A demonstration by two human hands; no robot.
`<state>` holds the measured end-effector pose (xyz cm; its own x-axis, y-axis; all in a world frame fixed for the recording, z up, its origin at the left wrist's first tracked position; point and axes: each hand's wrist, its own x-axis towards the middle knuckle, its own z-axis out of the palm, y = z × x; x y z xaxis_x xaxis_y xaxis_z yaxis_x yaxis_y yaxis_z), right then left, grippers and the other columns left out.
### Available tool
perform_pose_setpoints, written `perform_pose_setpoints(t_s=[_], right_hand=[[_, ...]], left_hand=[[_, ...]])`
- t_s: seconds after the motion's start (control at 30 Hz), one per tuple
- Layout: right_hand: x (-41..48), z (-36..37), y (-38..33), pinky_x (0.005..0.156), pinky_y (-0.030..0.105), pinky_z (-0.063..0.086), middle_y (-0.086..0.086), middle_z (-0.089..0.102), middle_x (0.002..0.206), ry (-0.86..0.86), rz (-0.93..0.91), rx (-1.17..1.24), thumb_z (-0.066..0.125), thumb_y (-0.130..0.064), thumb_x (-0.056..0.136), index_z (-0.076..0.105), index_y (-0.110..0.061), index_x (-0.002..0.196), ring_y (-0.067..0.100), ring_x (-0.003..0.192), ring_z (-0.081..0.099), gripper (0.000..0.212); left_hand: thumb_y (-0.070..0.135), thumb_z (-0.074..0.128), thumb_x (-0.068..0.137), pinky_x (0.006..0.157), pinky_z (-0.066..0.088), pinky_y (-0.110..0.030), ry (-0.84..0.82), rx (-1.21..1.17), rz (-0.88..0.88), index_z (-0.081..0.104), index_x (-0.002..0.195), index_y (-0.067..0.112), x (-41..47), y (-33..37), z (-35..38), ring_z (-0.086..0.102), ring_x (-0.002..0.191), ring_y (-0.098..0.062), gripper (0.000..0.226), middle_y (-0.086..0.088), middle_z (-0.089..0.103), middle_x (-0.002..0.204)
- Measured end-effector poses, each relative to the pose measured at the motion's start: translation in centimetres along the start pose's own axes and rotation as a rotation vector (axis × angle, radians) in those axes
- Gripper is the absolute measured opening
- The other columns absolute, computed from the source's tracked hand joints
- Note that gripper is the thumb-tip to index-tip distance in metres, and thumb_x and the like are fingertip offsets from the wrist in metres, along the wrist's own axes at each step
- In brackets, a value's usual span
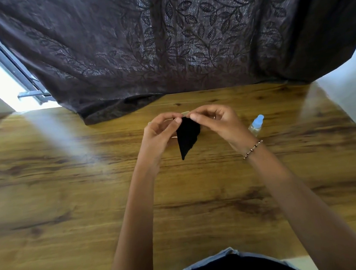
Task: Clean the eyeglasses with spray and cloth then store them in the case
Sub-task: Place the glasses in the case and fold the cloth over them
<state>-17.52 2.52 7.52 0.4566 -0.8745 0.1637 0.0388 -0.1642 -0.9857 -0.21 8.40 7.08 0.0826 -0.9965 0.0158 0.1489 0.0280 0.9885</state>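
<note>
Holding the cloth (188,138) up over the desk (69,202) with both hands, that is where I am, I tell my colleague on the line.

Colleague: How far into the job does that put you?

Me: Hard to call. The spray bottle (257,124) stands capped on the desk just beyond my right wrist, and neither hand is on it. The eyeglasses I cannot find anywhere in the view. A pale object (186,112) peeks out behind my fingers and lies on the desk; it could be the case, but too little of it shows to say.

Colleague: So nothing is stored yet?

Me: I cannot confirm it either way. My guess is one of two things: I am shaking the cloth out before wiping, or folding it away after. At the least, closing up remains.

Colleague: And the hands themselves?

Me: Both are raised side by side, well out over the middle of the desk with forearms stretched forward. The left hand (161,130) pinches the cloth's top edge between thumb and curled fingertips. The right hand (213,119), the one with the bead bracelet (253,149), pinches the same edge right next to it, so the two thumbs nearly meet. The cloth hangs down from that edge to a point, clear of the wood.

Colleague: Anything else nearby?

Me: Only a dark leaf-patterned curtain (162,47) spilling onto the far edge of the desk.
</note>
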Motion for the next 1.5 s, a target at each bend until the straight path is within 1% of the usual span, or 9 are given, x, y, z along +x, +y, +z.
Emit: perform_pose_setpoints(t_s=[0.13, 0.43, 0.63, 0.83, 0.93, 1.03, 1.27, 1.4, 1.5], right_hand=[[0.14, -0.06, 0.13, 0.074, 0.019, 0.053, -0.001, 0.074, 0.095, 0.051, -0.007, -0.033, 0.075, -0.013, 0.080, 0.075, -0.018, 0.095, 0.012, 0.091, 0.069, 0.016], [0.02, 0.30, 0.73, 0.070, 0.021, 0.054, 0.002, 0.075, 0.086, 0.049, 0.051, -0.051, 0.068, -0.010, 0.086, 0.072, -0.017, 0.097, 0.013, 0.089, 0.071, 0.013], [0.01, 0.12, 0.43, 0.075, 0.020, 0.054, 0.005, 0.074, 0.096, 0.026, 0.050, 0.052, 0.063, -0.009, 0.090, 0.071, -0.010, 0.103, 0.015, 0.098, 0.069, 0.016], [0.18, 0.18, 0.09, 0.073, 0.020, 0.052, 0.002, 0.075, 0.094, 0.077, 0.027, 0.031, 0.071, -0.011, 0.084, 0.074, -0.011, 0.093, 0.011, 0.088, 0.068, 0.010], [0.32, 0.14, 0.01, 0.072, 0.017, 0.052, 0.001, 0.074, 0.096, 0.090, 0.030, -0.004, 0.075, -0.008, 0.080, 0.072, -0.013, 0.101, 0.009, 0.088, 0.068, 0.022], [0.29, 0.12, 0.07, 0.074, 0.017, 0.052, -0.005, 0.073, 0.094, 0.084, 0.027, -0.043, 0.076, -0.008, 0.078, 0.072, -0.015, 0.094, 0.007, 0.089, 0.068, 0.018], [-0.17, 0.48, 0.38, 0.070, 0.030, 0.059, 0.005, 0.075, 0.087, 0.049, 0.022, -0.094, 0.069, -0.014, 0.087, 0.067, -0.016, 0.094, 0.016, 0.086, 0.072, 0.008], [-0.11, 0.59, 0.16, 0.066, 0.019, 0.054, -0.003, 0.073, 0.087, 0.072, 0.042, -0.028, 0.073, -0.015, 0.083, 0.070, -0.011, 0.093, 0.008, 0.085, 0.069, 0.010], [-0.02, 0.42, 0.01, 0.072, 0.023, 0.054, 0.003, 0.074, 0.095, 0.062, 0.047, -0.019, 0.074, -0.010, 0.082, 0.069, -0.016, 0.102, 0.012, 0.087, 0.070, 0.022]], left_hand=[[0.011, 0.062, 0.091, 0.078, 0.056, -0.024, -0.018, 0.019, 0.009, 0.063, 0.112, 0.022, 0.20, -0.21, -0.06, 0.070, 0.094, -0.016, 0.024, 0.002, 0.075, 0.091], [0.017, 0.066, 0.088, 0.064, 0.048, -0.013, 0.050, 0.068, -0.035, 0.071, 0.092, 0.032, 0.11, -0.36, -0.23, 0.070, 0.082, -0.006, 0.016, 0.004, 0.076, 0.091], [0.033, 0.065, 0.089, 0.076, 0.052, -0.027, 0.093, 0.082, -0.033, 0.070, 0.099, 0.028, 0.31, -0.21, -0.15, 0.069, 0.081, -0.011, 0.012, 0.006, 0.075, 0.091], [0.013, 0.064, 0.090, 0.075, 0.055, -0.019, 0.064, 0.060, -0.018, 0.068, 0.105, 0.020, 0.62, -0.19, -0.28, 0.069, 0.091, -0.009, 0.018, 0.006, 0.074, 0.091], [0.028, 0.066, 0.089, 0.086, 0.053, -0.028, 0.080, -0.001, -0.097, 0.071, 0.101, 0.022, 0.62, -0.11, -0.05, 0.069, 0.098, -0.014, 0.014, 0.002, 0.075, 0.098], [0.045, 0.063, 0.088, 0.080, 0.049, -0.026, 0.062, 0.066, -0.169, 0.075, 0.086, 0.033, 0.49, -0.04, 0.06, 0.070, 0.089, -0.008, 0.018, 0.006, 0.076, 0.092], [0.028, 0.064, 0.090, 0.072, 0.049, -0.018, 0.076, 0.128, -0.098, 0.068, 0.100, 0.020, 0.53, -0.35, -0.27, 0.069, 0.084, -0.007, 0.014, 0.006, 0.074, 0.086], [0.011, 0.064, 0.089, 0.079, 0.054, -0.021, 0.027, 0.049, -0.039, 0.065, 0.099, 0.017, 0.43, -0.22, -0.48, 0.069, 0.092, -0.014, 0.012, -0.001, 0.071, 0.092], [0.022, 0.066, 0.089, 0.082, 0.056, -0.027, 0.046, -0.012, -0.084, 0.066, 0.104, 0.019, 0.43, -0.15, -0.37, 0.069, 0.096, -0.017, 0.015, -0.002, 0.071, 0.099]])
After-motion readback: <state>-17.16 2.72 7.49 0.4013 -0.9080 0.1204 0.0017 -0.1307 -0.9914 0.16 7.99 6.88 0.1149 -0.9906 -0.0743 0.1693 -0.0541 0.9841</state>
